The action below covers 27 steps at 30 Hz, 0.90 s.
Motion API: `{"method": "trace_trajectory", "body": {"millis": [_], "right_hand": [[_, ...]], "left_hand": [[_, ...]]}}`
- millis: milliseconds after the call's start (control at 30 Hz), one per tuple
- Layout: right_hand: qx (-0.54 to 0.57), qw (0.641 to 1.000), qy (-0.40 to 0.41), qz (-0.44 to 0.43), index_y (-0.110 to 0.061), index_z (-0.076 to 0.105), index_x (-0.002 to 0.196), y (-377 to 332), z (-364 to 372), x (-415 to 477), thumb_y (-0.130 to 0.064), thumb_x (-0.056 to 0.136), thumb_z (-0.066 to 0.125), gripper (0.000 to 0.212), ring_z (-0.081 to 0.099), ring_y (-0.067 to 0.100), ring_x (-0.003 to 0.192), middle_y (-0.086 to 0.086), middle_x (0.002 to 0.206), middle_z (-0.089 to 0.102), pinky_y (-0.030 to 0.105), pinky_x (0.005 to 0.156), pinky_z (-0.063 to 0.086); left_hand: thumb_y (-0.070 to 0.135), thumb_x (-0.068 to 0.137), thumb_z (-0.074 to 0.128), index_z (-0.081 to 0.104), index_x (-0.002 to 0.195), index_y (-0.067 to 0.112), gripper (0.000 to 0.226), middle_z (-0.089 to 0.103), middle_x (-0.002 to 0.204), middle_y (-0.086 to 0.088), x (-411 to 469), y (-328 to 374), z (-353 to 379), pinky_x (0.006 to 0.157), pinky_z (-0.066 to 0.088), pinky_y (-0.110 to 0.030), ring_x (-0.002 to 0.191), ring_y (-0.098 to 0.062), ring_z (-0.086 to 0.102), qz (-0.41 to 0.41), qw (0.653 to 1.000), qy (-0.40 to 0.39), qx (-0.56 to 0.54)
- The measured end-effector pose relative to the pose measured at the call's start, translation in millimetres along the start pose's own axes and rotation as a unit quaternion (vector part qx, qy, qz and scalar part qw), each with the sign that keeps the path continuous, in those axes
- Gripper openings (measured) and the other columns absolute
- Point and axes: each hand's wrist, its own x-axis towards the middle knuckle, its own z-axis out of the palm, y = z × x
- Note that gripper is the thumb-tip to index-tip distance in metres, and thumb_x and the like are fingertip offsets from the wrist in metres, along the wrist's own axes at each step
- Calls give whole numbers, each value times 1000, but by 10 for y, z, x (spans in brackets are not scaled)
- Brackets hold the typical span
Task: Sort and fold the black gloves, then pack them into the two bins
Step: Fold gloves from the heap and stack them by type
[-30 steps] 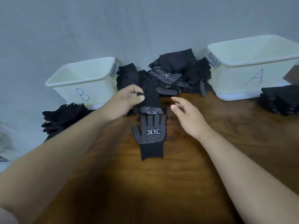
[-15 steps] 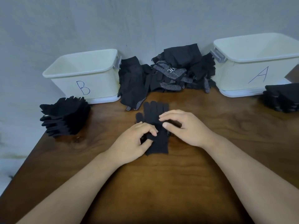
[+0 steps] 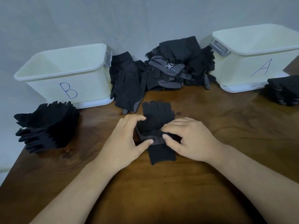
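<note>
1. As the paired gloves (image 3: 159, 113) lie on the table (image 3: 210, 183), the left hand (image 3: 127, 141) and right hand (image 3: 192, 143) each pinch them
2. Loose heap (image 3: 169, 68) behind, between bin B (image 3: 90, 81) and bin A (image 3: 234, 73)
3. Glove stack (image 3: 48, 125) near bin B

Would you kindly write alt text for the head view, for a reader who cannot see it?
The left hand and right hand pinch partly folded black gloves on a wooden table. A loose glove pile lies between white bin B and bin A; a left stack and a right stack flank them.
</note>
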Motion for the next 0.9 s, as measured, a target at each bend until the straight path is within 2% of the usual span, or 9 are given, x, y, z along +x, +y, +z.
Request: {"method": "trace_trajectory", "body": {"millis": [100, 233, 333, 433, 567, 633, 733, 800, 900], "right_hand": [[15, 998, 50, 29, -25, 79, 111, -30, -31, 71, -39, 106, 58, 26, 71, 9, 99, -15, 103, 77, 39, 92, 56], [12, 993, 117, -9, -18, 80, 116, -106, -115, 80, -30, 104, 67, 22, 72, 9, 111, -10, 116, 79, 31, 100, 55], [14, 995, 85, -57, -15, 81, 116, -104, -138, 25, -27, 103, 68, 21, 73, 9, 114, -8, 119, 79, 35, 103, 55], [25, 995, 44, -84, -15, 81, 116, -68, -125, -25, -24, 103, 72, 19, 72, 9, 115, -8, 120, 79, 36, 99, 57], [71, 995, 15, -63, -14, 79, 120, -79, -129, -39, -23, 105, 70, 21, 72, 7, 116, -8, 121, 78, 34, 95, 59], [85, 995, -14, -44, -16, 77, 121, -59, -123, -45, -27, 107, 65, 22, 74, 8, 106, -8, 113, 79, 34, 86, 60], [99, 994, -50, -11, -21, 76, 117, -16, -114, -60, -32, 108, 62, 20, 73, 10, 90, -8, 98, 77, 35, 74, 58], [112, 992, -53, 8, -23, 76, 112, 0, -116, -57, -34, 107, 62, 19, 71, 11, 81, -8, 89, 75, 34, 69, 56], [124, 990, -62, 21, -25, 76, 106, 8, -128, -40, -36, 105, 63, 17, 69, 11, 75, -8, 83, 74, 33, 66, 54]], "left_hand": [[57, 79, 84, 45, 142, 35, 78, 52, 133, 19, -4, -50, 8, 100, 48, -26, 128, 2, 45, -53, 999, 6, -5], [65, 76, 81, 42, 144, 37, 83, 54, 134, 19, 17, -55, 26, 108, 46, -31, 128, 1, 46, -69, 998, -1, -3], [67, 75, 80, 41, 144, 38, 84, 53, 131, 21, 14, -64, 37, 105, 45, -29, 127, 1, 46, -76, 997, 2, -4], [63, 77, 82, 41, 143, 40, 81, 52, 131, 22, 5, -72, 37, 100, 48, -29, 127, 1, 46, -75, 997, -3, 4], [60, 79, 83, 43, 139, 41, 75, 51, 130, 23, 6, -46, 32, 96, 48, -28, 126, 2, 46, -71, 997, -8, 10], [52, 82, 81, 48, 138, 39, 66, 51, 129, 24, 9, -45, 19, 97, 48, -27, 126, 0, 46, -57, 998, -8, 8], [35, 90, 76, 64, 124, 38, 35, 53, 123, 25, 9, -68, -56, 90, 48, -22, 121, -6, 51, -6, 1000, -7, 10], [30, 94, 74, 72, 110, 36, 17, 56, 116, 23, 4, -92, -107, 84, 50, -28, 112, -12, 56, 29, 999, -1, 21], [28, 95, 74, 73, 101, 33, 8, 59, 110, 21, 8, -96, -132, 83, 55, -40, 103, -14, 61, 36, 999, 3, 27]]}}
